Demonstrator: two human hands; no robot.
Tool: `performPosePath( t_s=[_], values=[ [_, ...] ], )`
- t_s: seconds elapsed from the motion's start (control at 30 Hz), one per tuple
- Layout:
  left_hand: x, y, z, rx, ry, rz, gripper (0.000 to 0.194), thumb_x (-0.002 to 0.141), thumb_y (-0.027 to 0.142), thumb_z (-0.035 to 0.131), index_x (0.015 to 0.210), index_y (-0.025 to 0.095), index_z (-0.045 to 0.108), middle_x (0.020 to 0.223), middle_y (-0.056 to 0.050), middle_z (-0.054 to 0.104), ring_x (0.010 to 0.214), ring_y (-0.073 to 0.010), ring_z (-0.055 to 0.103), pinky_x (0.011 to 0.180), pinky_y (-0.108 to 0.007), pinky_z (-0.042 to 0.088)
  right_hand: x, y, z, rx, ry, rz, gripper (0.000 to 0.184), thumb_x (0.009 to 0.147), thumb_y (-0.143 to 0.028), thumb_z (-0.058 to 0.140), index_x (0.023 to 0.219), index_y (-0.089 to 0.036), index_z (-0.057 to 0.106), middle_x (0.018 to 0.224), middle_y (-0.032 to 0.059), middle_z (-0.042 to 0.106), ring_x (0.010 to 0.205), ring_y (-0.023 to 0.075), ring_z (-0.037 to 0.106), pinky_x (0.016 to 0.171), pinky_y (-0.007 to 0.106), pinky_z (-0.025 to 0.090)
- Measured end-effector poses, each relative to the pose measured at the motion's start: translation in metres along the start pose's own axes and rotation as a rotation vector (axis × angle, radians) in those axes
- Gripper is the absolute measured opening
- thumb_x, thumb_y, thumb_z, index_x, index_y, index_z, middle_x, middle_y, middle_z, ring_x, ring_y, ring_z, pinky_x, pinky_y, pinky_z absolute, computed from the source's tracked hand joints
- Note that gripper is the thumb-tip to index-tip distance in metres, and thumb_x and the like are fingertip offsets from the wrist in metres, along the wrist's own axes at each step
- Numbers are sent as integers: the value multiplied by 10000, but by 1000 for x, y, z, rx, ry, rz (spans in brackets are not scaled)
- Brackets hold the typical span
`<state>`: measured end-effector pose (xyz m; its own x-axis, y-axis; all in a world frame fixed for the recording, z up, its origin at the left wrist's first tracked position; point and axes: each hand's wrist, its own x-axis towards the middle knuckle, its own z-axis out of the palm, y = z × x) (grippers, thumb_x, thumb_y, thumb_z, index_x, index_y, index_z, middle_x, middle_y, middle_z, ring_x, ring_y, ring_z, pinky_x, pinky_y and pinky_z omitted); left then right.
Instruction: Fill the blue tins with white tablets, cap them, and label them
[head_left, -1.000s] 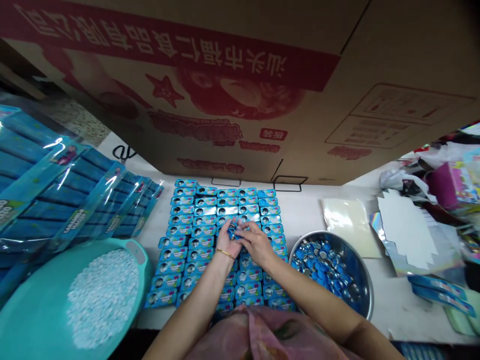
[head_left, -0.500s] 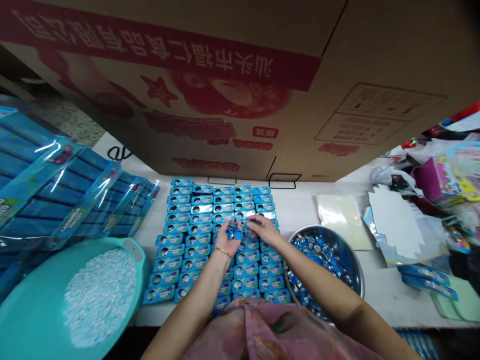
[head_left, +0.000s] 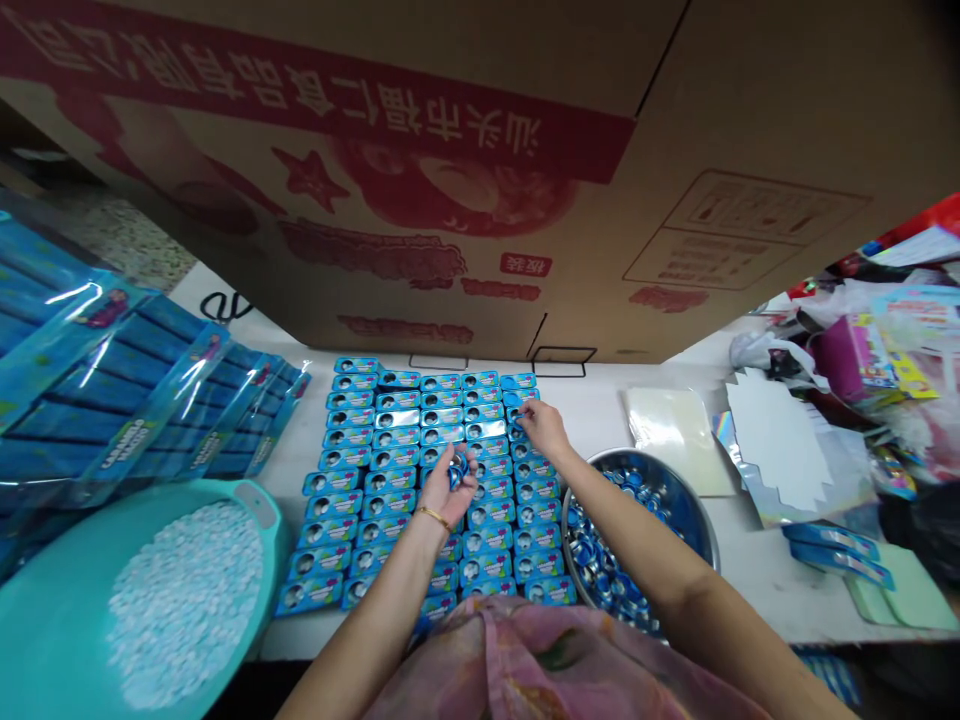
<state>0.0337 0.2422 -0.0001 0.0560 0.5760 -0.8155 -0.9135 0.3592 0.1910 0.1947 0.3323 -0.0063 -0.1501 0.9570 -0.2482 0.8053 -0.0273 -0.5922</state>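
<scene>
Palm up over the middle of the boxes, my left hand [head_left: 441,492] has its fingers curled around several small round blue-and-silver tins [head_left: 457,468]. My right hand [head_left: 546,430] is at the upper part of the rightmost column, its thumb and fingertips pinched together at the round hole of a small blue box; whatever is between them is too small to make out. Rows of flat blue printed boxes [head_left: 396,480] lie in columns beneath both hands, and many show dark or silvery round holes. Beside my right forearm, a steel bowl [head_left: 712,535] holds many more tins, partly hidden by the arm.
A large printed cardboard carton [head_left: 420,270] stands behind the boxes. On the left are a turquoise basin [head_left: 45,610] of pale tablets and plastic-wrapped blue packs [head_left: 127,400]. Clear plastic sheets [head_left: 671,440], silvery card [head_left: 780,445] and two blue packs [head_left: 836,555] lie on the right.
My right hand has moved away from the left palm, up and right to a box in the rightmost column. My left hand has shifted slightly down and left, still holding tins.
</scene>
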Motion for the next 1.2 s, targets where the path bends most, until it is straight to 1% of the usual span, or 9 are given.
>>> performPosePath(
  t_s=[0.13, 0.33, 0.47, 0.6, 0.73, 0.83, 1.0, 1.1, 1.2],
  values=[
    [-8, -1, -3, 90, -25, 27, 143, 781, 266, 497, 767, 130, 539, 659, -42, 548, 524, -86, 523, 339, -129, 321, 34, -18, -4, -494, -184, 44, 259, 724, -161, 539, 981, -176, 558, 954, 92, 616, 894, 194, 570, 707, 251, 416],
    [-12, 4, -7, 120, -79, 29, 174, 781, 296, 492, 791, 134, 555, 697, -50, 570, 555, -99, 540, 352, -140, 337, 67, -27, -5, -576, -287, 131, 507, 608, -280, 691, 1074, -178, 520, 1003, 102, 604, 923, 209, 568, 712, 248, 428],
    [-12, 7, -9, 135, -99, -5, 228, 817, 291, 420, 840, 116, 564, 753, -80, 597, 595, -113, 562, 375, -153, 370, 50, -28, -11, -583, -257, 107, 498, 664, -270, 651, 1123, -168, 489, 1007, 107, 596, 938, 216, 556, 736, 267, 419],
    [-7, 4, -10, 205, -108, 5, 239, 811, 311, 439, 866, 113, 560, 736, -73, 599, 560, -98, 551, 361, -142, 341, 3, -37, 0, -358, -169, -201, 281, 805, -270, 487, 1077, -221, 536, 1036, 56, 573, 925, 161, 543, 771, 253, 397],
    [-1, -10, -11, 239, -106, 48, 249, 751, 378, 525, 758, 131, 544, 624, -21, 556, 499, -88, 526, 334, -138, 293, -36, -44, 24, -55, -301, -508, 156, 767, -235, 533, 883, -225, 637, 866, 19, 578, 814, 130, 539, 706, 224, 395],
    [0, -18, -13, 252, -108, 14, 205, 727, 340, 569, 762, 139, 551, 625, -9, 548, 489, -74, 515, 327, -127, 270, -42, -35, 27, 123, -284, -453, 101, 721, -158, 559, 781, -194, 632, 765, -2, 563, 729, 113, 528, 671, 216, 391],
    [-1, -15, -17, 289, -158, -9, 161, 742, 219, 553, 866, 123, 589, 704, -43, 575, 521, -59, 512, 344, -117, 285, -26, -7, -2, 289, -114, -203, 94, 716, -187, 548, 805, -166, 569, 623, -41, 515, 574, 98, 477, 577, 209, 377],
    [-3, -16, -13, 352, -142, -17, 196, 738, 270, 558, 847, 112, 599, 698, -47, 574, 504, -54, 497, 337, -118, 271, -26, -2, -14, 220, -129, -307, 68, 709, -230, 569, 695, -164, 574, 638, -27, 522, 625, 103, 475, 616, 215, 369],
    [-3, -23, -7, 411, -123, -16, 185, 686, 254, 612, 823, 130, 598, 693, -24, 571, 486, -48, 486, 329, -115, 246, -41, -8, -5, 245, -246, -435, 126, 727, -251, 554, 641, -161, 575, 647, -17, 516, 639, 100, 473, 612, 210, 370]
  ],
)
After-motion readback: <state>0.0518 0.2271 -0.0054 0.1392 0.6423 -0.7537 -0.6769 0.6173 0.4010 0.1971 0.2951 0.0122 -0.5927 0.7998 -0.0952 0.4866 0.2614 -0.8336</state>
